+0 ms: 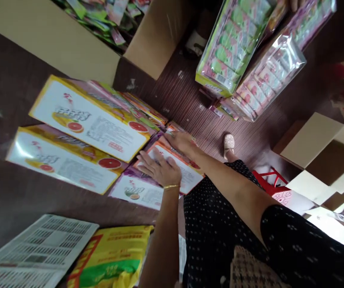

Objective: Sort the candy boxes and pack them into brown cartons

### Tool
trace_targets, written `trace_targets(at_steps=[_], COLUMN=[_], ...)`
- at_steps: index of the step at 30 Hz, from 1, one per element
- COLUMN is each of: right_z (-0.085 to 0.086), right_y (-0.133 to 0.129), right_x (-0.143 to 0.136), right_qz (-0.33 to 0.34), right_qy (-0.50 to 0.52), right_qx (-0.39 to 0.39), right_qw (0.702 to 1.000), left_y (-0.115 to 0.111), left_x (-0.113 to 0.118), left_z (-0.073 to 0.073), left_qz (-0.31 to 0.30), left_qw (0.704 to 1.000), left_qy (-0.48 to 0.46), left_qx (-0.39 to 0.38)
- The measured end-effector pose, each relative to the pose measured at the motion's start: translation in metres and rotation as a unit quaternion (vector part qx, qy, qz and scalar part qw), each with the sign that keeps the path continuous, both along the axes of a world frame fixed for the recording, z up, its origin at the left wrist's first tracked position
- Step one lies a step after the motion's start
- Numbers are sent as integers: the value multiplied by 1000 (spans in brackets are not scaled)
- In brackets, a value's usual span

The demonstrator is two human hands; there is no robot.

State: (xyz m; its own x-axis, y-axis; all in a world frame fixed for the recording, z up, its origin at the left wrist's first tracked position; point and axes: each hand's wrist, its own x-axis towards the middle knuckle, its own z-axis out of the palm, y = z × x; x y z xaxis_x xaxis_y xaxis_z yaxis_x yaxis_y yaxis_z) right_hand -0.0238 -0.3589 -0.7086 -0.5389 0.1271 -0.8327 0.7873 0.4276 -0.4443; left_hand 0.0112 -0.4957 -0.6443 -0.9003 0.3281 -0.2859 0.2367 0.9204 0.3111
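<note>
Resting on the orange-edged box (190,175) in the head view, the left hand (161,170) is spread, with nothing gripped; the right hand (180,143) is laid along the box's upper edge, its grip impossible to tell. The orange-edged box is placed just right of the upper yellow-edged box (93,120); the purple-edged box (140,191) is seen below and right of that landmark. If pressure is applied unevenly, the upper yellow-edged box could be nudged askew.

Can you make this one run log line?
left hand: spread on orange-edged box | right hand: at same box's edge | around: yellow-edged boxes, purple-edged box, yellow bag
</note>
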Motion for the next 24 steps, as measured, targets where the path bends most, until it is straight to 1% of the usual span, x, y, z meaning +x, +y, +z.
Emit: trace_targets(at_steps=[2,4,8,10,12,15,18,20,22,24], right_z=[-4,-1,17,27,34,39,37,34,34,39], right_y=[0,8,30,36,39,42,41,37,30,26], right_x=[-10,-5,33,50,55,40,14,8,18,48], right_qz=[-10,-8,-10,16,47,82,129,154,169,190], right_qy=[21,29,32,30,36,71,98,104,106,101], right_qx=[-22,-29,6,5,-8,-35,-69,-77,-68,-59], right_qw=[999,999,999,999,998,993,984,980,977,975], left_y=[3,7,21,26,30,32,31,31,32,34], left_x=[-3,-12,-28,-33,-34,-33,-32,-32,-31,-30], left_z=[-6,-8,-5,-6,-7,-11,-14,-16,-17,-18], left_qz=[43,70,115,127,133,137,134,139,144,146], left_qw=[998,995,990,989,988,986,987,986,986,985], left_qy=[40,63,62,54,60,77,63,56,58,62], left_qx=[-26,-44,-56,-51,-48,-57,-66,-67,-66,-71])
